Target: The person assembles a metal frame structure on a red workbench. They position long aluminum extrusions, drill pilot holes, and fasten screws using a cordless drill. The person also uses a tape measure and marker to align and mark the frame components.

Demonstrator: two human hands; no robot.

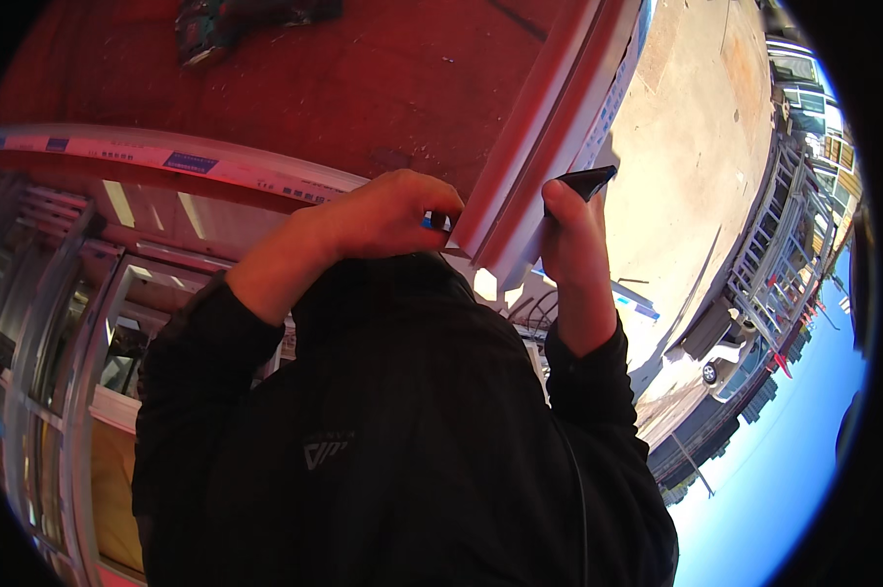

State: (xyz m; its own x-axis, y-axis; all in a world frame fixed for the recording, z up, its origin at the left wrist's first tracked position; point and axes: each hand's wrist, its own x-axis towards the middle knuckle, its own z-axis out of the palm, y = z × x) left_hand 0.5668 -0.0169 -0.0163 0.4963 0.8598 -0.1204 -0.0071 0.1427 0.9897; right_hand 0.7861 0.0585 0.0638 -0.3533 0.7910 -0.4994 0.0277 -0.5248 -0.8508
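Observation:
A pale window-frame profile [539, 137] runs from the top of the view down to a corner in front of my body. Beside that corner end, my left hand [392, 213] is closed with thumb and fingers curled together; a small dark and blue bit shows in the gap, too little to name. Along the profile's right side, my right hand [575, 240] is wrapped round a black flat-faced object [590, 180], its thumb pressed on top. Most of this object lies hidden in the palm. Another pale profile [236, 166] with printed protective film extends leftward from near my left hand.
A red work surface [363, 78] with scattered chips lies beyond my hands, bearing a dark green power tool [202, 31]. Metal frames [69, 342] stand at the left. Sunlit concrete ground [701, 137] spreads on the right, with stacked metal racks [779, 230] and a parked vehicle [730, 367] farther off.

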